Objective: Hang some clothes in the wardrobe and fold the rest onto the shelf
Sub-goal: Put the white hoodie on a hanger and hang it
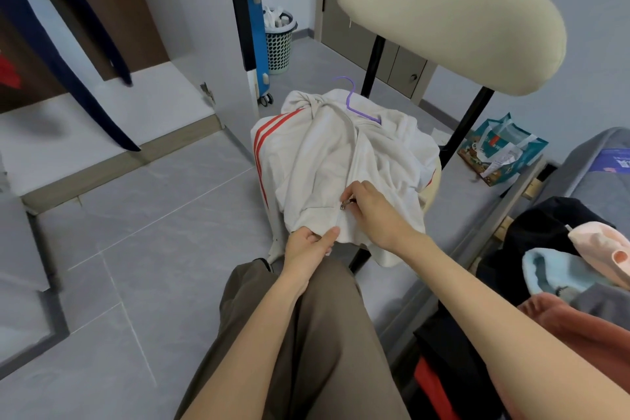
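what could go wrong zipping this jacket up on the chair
The white jacket lies bunched on the chair seat, so loose fabric could catch in the zipper pull that the right hand pinches. The left hand holds only the hem; if that grip slips, the zip may jam. The purple hanger sits loosely in the collar and could shift out.

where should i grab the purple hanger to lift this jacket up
Grip the purple hanger by its hook, coming from above at the chair's far side. The hook stands clear of the white jacket's collar, while its shoulders are buried inside. The right hand pinches the zipper pull and the left hand holds the hem.
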`<action>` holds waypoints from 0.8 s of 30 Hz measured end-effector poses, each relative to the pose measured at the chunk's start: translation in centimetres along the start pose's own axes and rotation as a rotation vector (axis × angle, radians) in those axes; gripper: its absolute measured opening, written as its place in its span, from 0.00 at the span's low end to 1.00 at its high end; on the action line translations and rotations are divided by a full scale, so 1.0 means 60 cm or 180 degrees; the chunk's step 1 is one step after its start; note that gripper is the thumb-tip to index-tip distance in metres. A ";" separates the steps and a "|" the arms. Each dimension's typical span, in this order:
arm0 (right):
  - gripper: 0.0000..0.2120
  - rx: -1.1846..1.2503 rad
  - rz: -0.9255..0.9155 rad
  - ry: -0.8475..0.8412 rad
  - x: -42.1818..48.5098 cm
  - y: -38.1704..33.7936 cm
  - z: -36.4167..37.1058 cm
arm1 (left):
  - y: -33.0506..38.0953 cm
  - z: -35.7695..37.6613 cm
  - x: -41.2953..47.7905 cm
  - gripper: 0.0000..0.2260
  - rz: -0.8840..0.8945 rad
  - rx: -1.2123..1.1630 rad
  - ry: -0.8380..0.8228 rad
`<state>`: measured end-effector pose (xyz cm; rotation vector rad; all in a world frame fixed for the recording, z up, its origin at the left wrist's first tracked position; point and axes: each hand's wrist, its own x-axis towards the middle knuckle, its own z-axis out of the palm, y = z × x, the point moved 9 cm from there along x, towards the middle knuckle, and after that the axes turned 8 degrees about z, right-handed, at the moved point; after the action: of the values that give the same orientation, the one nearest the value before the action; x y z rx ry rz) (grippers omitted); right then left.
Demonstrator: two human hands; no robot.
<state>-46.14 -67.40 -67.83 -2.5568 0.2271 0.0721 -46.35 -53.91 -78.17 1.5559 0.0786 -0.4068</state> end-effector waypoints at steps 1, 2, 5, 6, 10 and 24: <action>0.06 -0.0092 -0.0073 0.0056 0.001 -0.003 -0.005 | 0.002 -0.001 -0.002 0.12 0.0062 0.0009 0.0038; 0.05 -0.0098 -0.0092 0.0098 0.003 -0.005 -0.011 | 0.005 -0.003 -0.004 0.10 0.0135 -0.0019 0.0073; 0.05 -0.0050 -0.0110 0.0104 0.017 -0.014 -0.021 | 0.015 -0.009 -0.008 0.08 0.0351 -0.0061 0.0175; 0.06 -0.0009 -0.0093 0.0173 0.025 -0.015 -0.029 | 0.018 -0.011 -0.010 0.08 0.0396 -0.0044 0.0190; 0.06 0.0477 0.0325 0.0696 0.054 0.010 -0.078 | 0.026 -0.020 -0.020 0.06 0.0444 0.0098 0.0270; 0.04 0.0992 0.0251 0.0289 0.037 0.006 -0.079 | 0.189 0.050 0.018 0.20 0.1595 0.2803 0.0166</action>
<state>-44.02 -70.62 -64.26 -2.2427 0.3456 -0.0468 -42.55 -57.51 -67.63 2.3623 -0.5060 0.0249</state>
